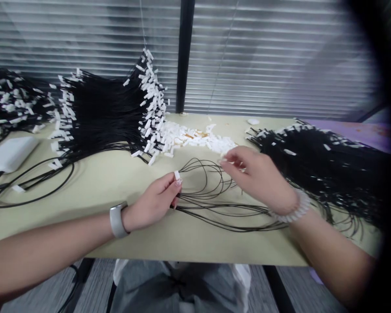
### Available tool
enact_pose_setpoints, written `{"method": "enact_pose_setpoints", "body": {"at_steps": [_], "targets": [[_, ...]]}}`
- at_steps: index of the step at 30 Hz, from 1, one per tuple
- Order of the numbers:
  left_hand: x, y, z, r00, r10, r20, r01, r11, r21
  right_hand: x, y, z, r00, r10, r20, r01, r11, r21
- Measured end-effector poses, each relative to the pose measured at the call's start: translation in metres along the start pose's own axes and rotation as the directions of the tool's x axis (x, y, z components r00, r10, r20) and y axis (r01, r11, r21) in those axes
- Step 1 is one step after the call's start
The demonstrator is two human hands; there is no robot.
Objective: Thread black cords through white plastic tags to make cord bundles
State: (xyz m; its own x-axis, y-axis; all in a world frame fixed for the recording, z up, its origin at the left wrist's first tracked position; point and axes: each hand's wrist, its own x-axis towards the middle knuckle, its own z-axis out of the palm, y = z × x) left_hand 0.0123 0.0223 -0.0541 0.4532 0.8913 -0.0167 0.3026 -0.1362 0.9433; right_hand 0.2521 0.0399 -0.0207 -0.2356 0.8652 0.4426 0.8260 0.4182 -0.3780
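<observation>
"Checking the head feed: what do my left fingers (173,188) have?"

"They're closed narrow on a loose bunch of black cords (208,208), with 1 white tag (177,175) showing just above the fingertips."

"And my right fingers (230,161)?"

"Curved and slightly apart above the same cords, close to their loops. I can't tell whether they're holding a strand."

"What's beyond my fingers?"

"Just past the right fingertips, a heap of loose white tags (189,137) lies on the pale table (195,248). Up and left of the left fingers is a big tagged black bundle (104,117). Right of the right fingers lies another tagged black bundle (319,169)."
</observation>
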Motion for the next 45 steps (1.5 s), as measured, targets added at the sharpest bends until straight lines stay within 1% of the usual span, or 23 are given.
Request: {"method": "enact_pose_setpoints", "body": {"at_steps": [2,4,6,7,8,10,13,16,20,22,25,27,32,36,38,40,42,43,45], "targets": [[0.001,-0.001,0.0,0.998,0.004,-0.067,-0.004,1.0,-0.006,0.001,0.005,-0.009,0.998,-0.017,0.058,0.024,0.993,-0.116],[0.002,0.0,-0.001,0.994,0.013,-0.108,-0.013,1.0,0.006,-0.001,0.006,-0.013,0.978,-0.036,0.204,0.069,0.986,-0.155],[0.002,0.0,-0.001,0.993,0.022,-0.116,-0.02,1.0,0.02,-0.004,0.002,-0.01,0.923,-0.075,0.377,0.123,0.987,-0.105],[0.002,0.001,-0.002,0.993,0.025,-0.111,-0.022,0.999,0.027,-0.005,-0.002,-0.007,0.89,-0.106,0.443,0.148,0.987,-0.062],[0.002,0.001,-0.002,0.994,0.028,-0.104,-0.024,0.999,0.034,-0.007,-0.006,-0.002,0.863,-0.141,0.484,0.17,0.985,-0.016],[0.002,0.001,-0.002,0.996,0.028,-0.084,-0.024,0.999,0.044,-0.01,-0.016,0.006,0.839,-0.209,0.502,0.206,0.977,0.061],[0.001,0.001,-0.002,0.998,0.016,-0.058,-0.013,0.999,0.046,-0.013,-0.026,0.018,0.83,-0.288,0.478,0.255,0.958,0.135],[0.001,0.001,-0.001,0.999,0.01,-0.052,-0.008,0.999,0.042,-0.015,-0.03,0.024,0.823,-0.294,0.487,0.246,0.956,0.161],[0.001,0.001,-0.002,0.999,0.012,-0.045,-0.01,0.999,0.032,-0.017,-0.03,0.027,0.809,-0.288,0.512,0.215,0.956,0.198],[0.001,0.001,-0.002,0.999,0.005,-0.041,-0.004,1.0,0.025,-0.016,-0.031,0.027,0.794,-0.282,0.539,0.178,0.955,0.237],[0.002,0.0,-0.002,0.999,-0.002,-0.04,0.003,1.0,0.016,-0.016,-0.031,0.028,0.769,-0.233,0.596,0.061,0.954,0.295],[0.002,-0.001,-0.002,0.999,-0.006,-0.043,0.006,1.0,0.012,-0.015,-0.031,0.029,0.765,-0.204,0.611,0.005,0.95,0.311],[0.001,-0.001,-0.002,0.999,-0.016,-0.041,0.016,1.0,0.005,-0.014,-0.029,0.031,0.797,-0.189,0.574,0.021,0.958,0.286],[0.001,-0.001,-0.002,0.999,-0.006,-0.038,0.007,1.0,0.021,-0.015,-0.029,0.03,0.806,-0.165,0.568,0.001,0.961,0.278],[0.001,-0.001,-0.002,0.999,0.0,-0.04,0.002,1.0,0.028,-0.015,-0.028,0.028,0.83,-0.169,0.531,0.025,0.963,0.267],[0.001,-0.001,-0.002,0.999,0.007,-0.039,-0.006,1.0,0.016,-0.014,-0.025,0.026,0.877,-0.211,0.432,0.12,0.966,0.228],[0.001,-0.001,-0.002,0.999,0.016,-0.037,-0.016,1.0,-0.013,-0.012,-0.019,0.023,0.925,-0.249,0.285,0.225,0.968,0.113],[0.001,-0.001,-0.002,0.999,0.019,-0.034,-0.02,0.999,-0.025,-0.011,-0.015,0.021,0.943,-0.257,0.212,0.253,0.966,0.045],[0.002,-0.001,-0.002,0.999,0.021,-0.037,-0.022,0.999,-0.031,-0.007,-0.005,0.017,0.963,-0.244,0.112,0.25,0.967,-0.049]]}}
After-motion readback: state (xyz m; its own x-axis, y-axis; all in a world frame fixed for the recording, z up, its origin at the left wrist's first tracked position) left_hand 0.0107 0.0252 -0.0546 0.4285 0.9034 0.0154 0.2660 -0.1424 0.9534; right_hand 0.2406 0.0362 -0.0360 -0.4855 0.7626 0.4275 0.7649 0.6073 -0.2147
